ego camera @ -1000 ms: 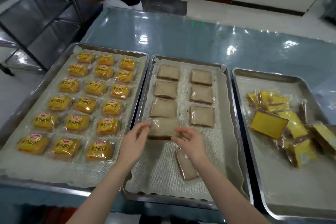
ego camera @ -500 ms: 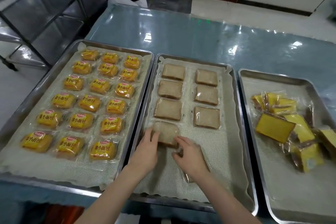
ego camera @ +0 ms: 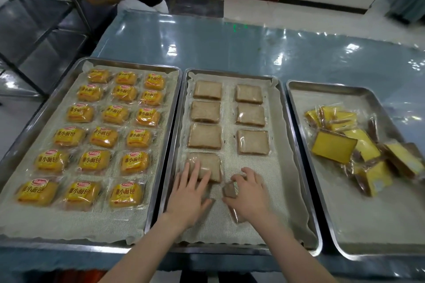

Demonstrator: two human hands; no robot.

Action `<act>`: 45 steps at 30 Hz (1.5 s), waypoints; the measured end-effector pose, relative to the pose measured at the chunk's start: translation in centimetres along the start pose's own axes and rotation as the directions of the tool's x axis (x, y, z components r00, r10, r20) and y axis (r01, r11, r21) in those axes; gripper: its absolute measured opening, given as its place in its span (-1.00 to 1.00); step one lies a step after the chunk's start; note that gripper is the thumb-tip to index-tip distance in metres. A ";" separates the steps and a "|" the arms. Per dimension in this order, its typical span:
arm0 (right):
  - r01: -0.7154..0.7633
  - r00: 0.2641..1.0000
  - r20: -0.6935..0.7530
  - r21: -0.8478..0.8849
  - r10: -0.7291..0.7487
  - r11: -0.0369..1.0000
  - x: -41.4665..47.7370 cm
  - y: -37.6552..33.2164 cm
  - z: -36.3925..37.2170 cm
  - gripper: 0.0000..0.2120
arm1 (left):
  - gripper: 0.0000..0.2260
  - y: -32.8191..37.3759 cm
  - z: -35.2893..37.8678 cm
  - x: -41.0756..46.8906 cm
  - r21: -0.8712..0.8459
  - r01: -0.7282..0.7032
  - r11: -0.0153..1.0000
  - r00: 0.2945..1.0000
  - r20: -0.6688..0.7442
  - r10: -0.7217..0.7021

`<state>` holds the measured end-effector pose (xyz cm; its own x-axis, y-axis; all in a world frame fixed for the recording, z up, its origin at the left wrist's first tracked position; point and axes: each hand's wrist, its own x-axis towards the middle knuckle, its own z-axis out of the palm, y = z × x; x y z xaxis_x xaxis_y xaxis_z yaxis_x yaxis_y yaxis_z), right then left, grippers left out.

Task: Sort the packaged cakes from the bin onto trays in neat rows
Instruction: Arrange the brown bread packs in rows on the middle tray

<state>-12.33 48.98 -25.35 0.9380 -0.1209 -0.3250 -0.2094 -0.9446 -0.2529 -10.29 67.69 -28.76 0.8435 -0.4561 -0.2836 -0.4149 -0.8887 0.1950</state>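
On the middle tray (ego camera: 296,167), left fingers (ego camera: 195,172) flat on a brown cake (ego camera: 210,164); right fingers (ego camera: 249,176) clasp another (ego camera: 230,189).

You see orange-yellow buns (ego camera: 102,136) with red logos and dark lettering on the left tray, plain brown cakes (ego camera: 205,136) on beige woven liner (ego camera: 230,225) in the middle, bright yellow brown-edged cakes (ego camera: 333,146) on the right silver tray (ego camera: 296,103); the table (ego camera: 230,46) is glossy blue-grey.

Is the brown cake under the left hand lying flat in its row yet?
Yes, flat: the brown cake lies level on the liner, fourth in the left column, left hand resting on its near edge.
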 end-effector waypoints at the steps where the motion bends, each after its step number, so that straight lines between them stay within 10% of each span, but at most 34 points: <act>1: 0.000 1.000 -0.009 0.015 0.000 1.000 0.0 0.1 -0.1 -0.42 | -0.30 -0.1 0.2 -0.1 0.016 -0.003 1.000 1.000 -0.001 0.003; 5: -0.025 1.000 -0.010 0.131 0.027 0.991 -0.6 1.2 -1.2 -0.54 | -0.21 0.4 -0.4 0.2 -0.001 0.031 1.000 0.999 0.014 -0.031; 10: 0.018 0.995 -0.092 0.490 0.031 0.871 -1.4 2.7 -4.2 -0.64 | -0.59 3.1 -2.5 0.1 -0.327 0.042 0.944 0.964 -0.235 -0.124; 18: 0.066 0.997 -0.074 0.882 0.000 0.466 -3.1 6.1 -5.4 -0.64 | -0.74 9.3 -4.8 0.1 -0.923 0.365 0.123 0.913 0.329 -0.241; 26: 0.063 0.996 -0.084 0.819 0.011 0.570 -5.0 11.2 -4.6 -0.49 | -0.41 12.8 -3.3 0.9 -0.969 0.160 0.191 0.865 0.044 -0.499; 34: 0.048 0.997 -0.070 0.848 0.021 0.528 -5.3 13.1 -3.3 -0.40 | -0.74 15.1 -1.3 0.7 -0.944 0.080 0.320 0.838 -0.110 -0.535; 40: 0.055 0.994 -0.097 0.831 0.048 0.554 -3.6 13.1 -3.5 -0.42 | -0.72 15.1 -0.8 0.7 -0.948 0.188 0.258 0.868 0.038 -0.495; 45: 0.180 0.983 -0.143 0.577 -0.119 0.797 0.1 11.7 -5.0 -0.53 | -0.72 14.5 -0.8 0.3 -0.912 0.316 0.262 0.912 0.215 -0.349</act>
<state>-13.33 36.39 -23.75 0.9860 -0.0500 -0.1592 -0.1572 -0.5982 -0.7858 -15.77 54.72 -25.29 0.8408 -0.1156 -0.5289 0.4685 -0.3342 0.8178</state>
